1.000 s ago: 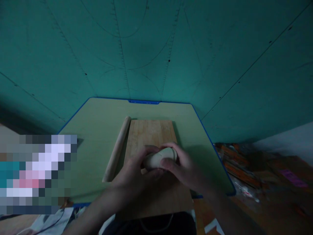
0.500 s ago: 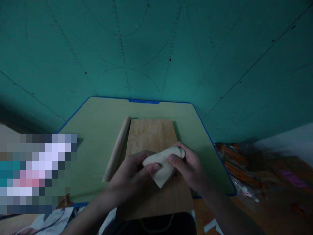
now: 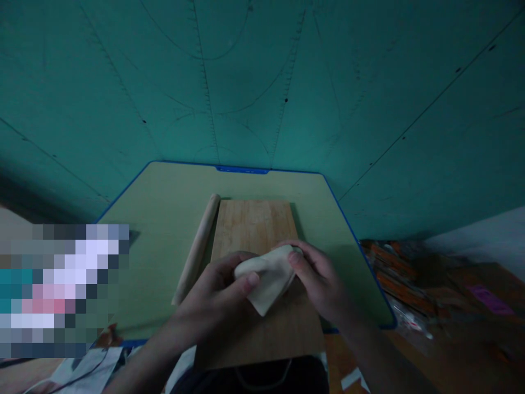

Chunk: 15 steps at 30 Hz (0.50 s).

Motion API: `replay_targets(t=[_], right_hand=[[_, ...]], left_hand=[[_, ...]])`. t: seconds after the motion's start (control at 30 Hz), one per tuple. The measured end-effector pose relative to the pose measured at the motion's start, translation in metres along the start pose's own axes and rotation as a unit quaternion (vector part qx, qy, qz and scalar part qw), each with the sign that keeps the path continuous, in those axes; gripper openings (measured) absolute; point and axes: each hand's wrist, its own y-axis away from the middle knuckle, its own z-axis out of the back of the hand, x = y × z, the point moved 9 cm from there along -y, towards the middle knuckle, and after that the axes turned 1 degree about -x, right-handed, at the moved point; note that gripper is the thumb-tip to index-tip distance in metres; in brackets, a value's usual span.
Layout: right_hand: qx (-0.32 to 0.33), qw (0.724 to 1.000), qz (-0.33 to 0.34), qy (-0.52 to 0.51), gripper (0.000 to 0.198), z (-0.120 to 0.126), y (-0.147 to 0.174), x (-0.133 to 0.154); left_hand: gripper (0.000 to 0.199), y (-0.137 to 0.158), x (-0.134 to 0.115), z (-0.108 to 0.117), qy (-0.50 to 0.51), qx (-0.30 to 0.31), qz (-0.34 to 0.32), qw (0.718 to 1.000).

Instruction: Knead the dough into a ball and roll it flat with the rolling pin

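Above the middle of the wooden board (image 3: 254, 221), a pale, folded piece of dough (image 3: 270, 276) is supported between both hands. The left hand (image 3: 225, 282) is partly closed on the rounded left end, thumb on the upper face, fingers curled behind. The right hand (image 3: 314, 268) is likewise partly closed on the right end, thumb near the top edge. One second ago the piece was a compact roll; a pointed flap now hangs toward the near end of the board, and the whole piece has since shifted slightly left. This indicates a loosened fold, with more surface available for handling. Dim light and overlapping fingers make the number of layers, and any contact between flap and board, uncertain. A rolling pin (image 3: 197, 251) lies unheld on the counter (image 3: 320, 202), just beside the board's left edge.
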Motion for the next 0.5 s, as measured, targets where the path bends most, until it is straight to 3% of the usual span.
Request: replay_targets(t=[0.23,0.4,0.5], right_hand=[[-0.043,0.999,-0.003,-0.004,0.032,-0.003,0.004,-0.003],[0.004,0.999,-0.004,0.048,0.028,-0.005,-0.002,-0.005],[0.033,0.992,0.028,0.122,0.029,-0.013,-0.001,-0.002]], left_hand=[[0.040,0.004,0.009,-0.008,0.046,0.020,0.044,0.998],[0.041,0.000,0.013,0.003,-0.004,-0.022,0.042,0.999],[0.045,-0.002,0.022,0.008,0.001,-0.064,0.051,0.997]])
